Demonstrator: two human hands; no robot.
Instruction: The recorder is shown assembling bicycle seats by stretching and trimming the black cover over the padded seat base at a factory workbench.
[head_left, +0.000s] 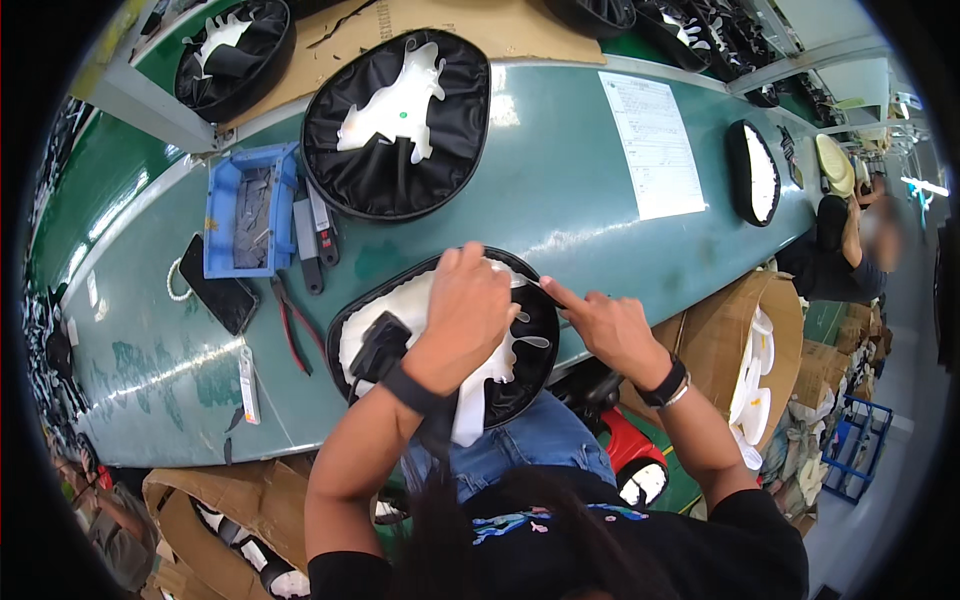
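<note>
An oval black cushion-like piece with a white inner layer lies at the table's near edge, against my lap. My left hand is closed over its far part, its fingertips curled down near the rim; what they grip is hidden. A black strap with a small dark device is on that wrist. My right hand is closed at the right rim, index finger stretched along a thin dark tool whose tip points toward my left hand. A white strip hangs off the near side.
A larger black oval piece lies beyond. To the left are a blue bin with dark scraps, red-handled pliers, utility knives, a phone. A paper sheet lies right. Cardboard boxes flank me; another person sits far right.
</note>
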